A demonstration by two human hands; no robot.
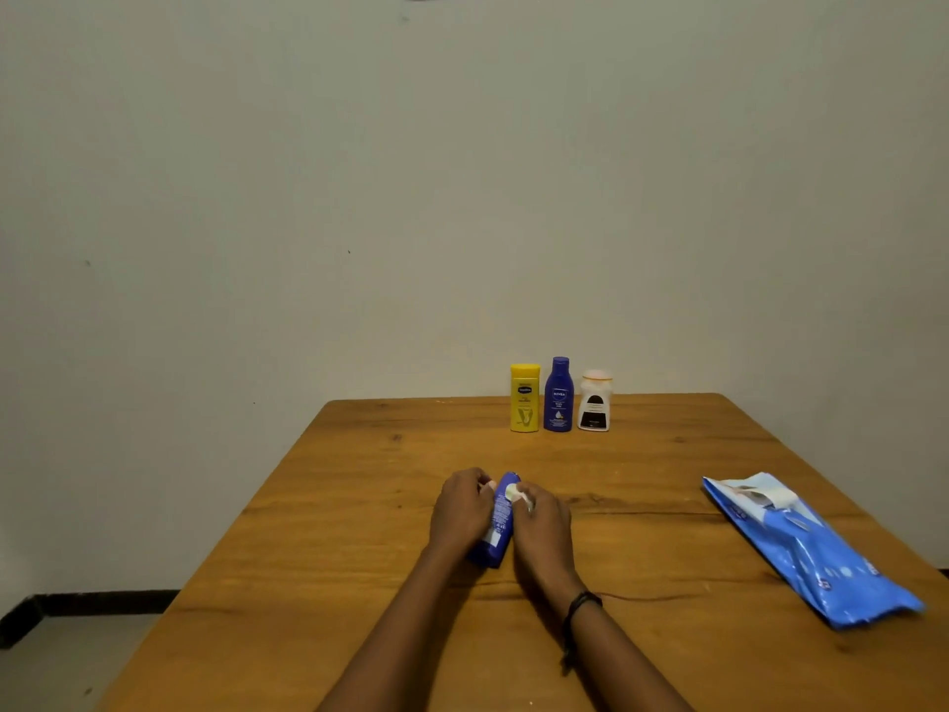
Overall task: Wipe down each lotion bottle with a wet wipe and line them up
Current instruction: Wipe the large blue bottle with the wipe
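The left hand (pixel 462 508) grips the blue lotion bottle (pixel 498 529) round its body, tilted between the hands, low over the counter (pixel 359 557). The right hand (pixel 544 526) pinches a wet wipe (pixel 519 495) against its cap end. It looks like light, stiff plastic, likely slippery once damp, so mid-body seems the surest hold.

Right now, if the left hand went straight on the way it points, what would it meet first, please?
Probably the yellow bottle, leftmost of three standing near the far edge. The left hand angles forward and slightly right; depth is unclear, so it might pass just left of it.
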